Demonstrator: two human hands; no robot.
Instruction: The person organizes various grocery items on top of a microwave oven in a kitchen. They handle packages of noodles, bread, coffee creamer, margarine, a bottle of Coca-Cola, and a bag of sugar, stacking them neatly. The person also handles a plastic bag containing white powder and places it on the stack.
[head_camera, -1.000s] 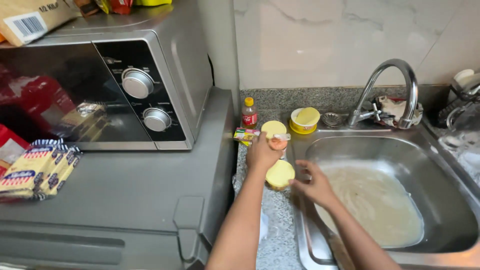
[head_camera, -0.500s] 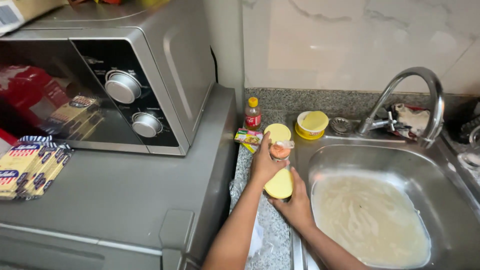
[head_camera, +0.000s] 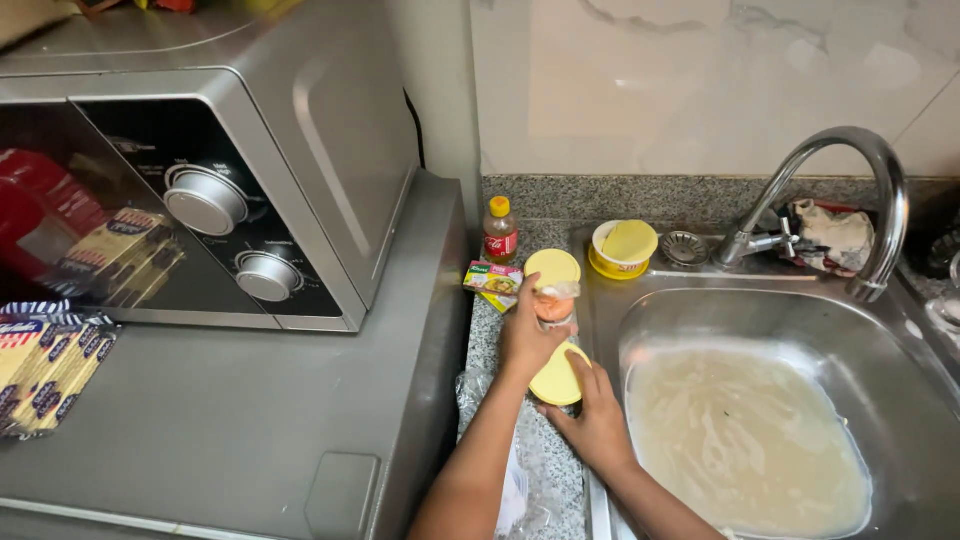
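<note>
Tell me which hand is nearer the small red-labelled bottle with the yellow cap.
Left. The left hand sits just below the small red-labelled bottle with the yellow cap; the right hand lies lower, on a round yellow lid.

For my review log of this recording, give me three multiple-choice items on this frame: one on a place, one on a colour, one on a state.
1. Where does the small red-labelled bottle stand?
A. in the sink
B. on the granite counter by the back wall
C. on top of the microwave

2. What colour is the round lid under the right hand?
A. yellow
B. blue
C. black

3. What state is the sink basin in?
A. dry
B. stacked with plates
C. holding cloudy water

Answers: 1 B, it stands between the microwave and the faucet. 2 A, pale yellow shows beside the fingers. 3 C, milky water covers the bottom.

The left hand grips a small jar.
</note>
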